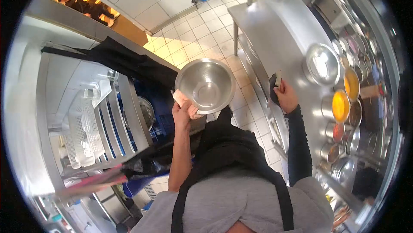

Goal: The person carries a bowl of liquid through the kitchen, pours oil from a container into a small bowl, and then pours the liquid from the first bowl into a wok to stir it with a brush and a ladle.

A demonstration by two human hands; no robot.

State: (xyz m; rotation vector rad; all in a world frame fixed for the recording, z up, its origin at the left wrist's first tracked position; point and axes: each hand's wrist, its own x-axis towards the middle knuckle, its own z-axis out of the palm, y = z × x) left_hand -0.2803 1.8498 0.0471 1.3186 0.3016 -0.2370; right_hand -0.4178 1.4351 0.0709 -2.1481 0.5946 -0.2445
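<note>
A metal bowl (205, 86) sits at the frame's centre, its lower-left rim gripped through a pinkish cloth (186, 103) by the left hand (181, 111), forearm rising from below. Right of centre, the right hand (287, 97), arm bent upward in a black sleeve (299, 142), clasps a dark cloth-like item (273, 89), partly hidden by the fingers.

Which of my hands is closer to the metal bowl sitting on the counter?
Your right. Your right hand, holding a dark item, is by the counter, left of that metal bowl. Your left hand is farther off, gripping a mixing bowl with a pinkish cloth.
</note>
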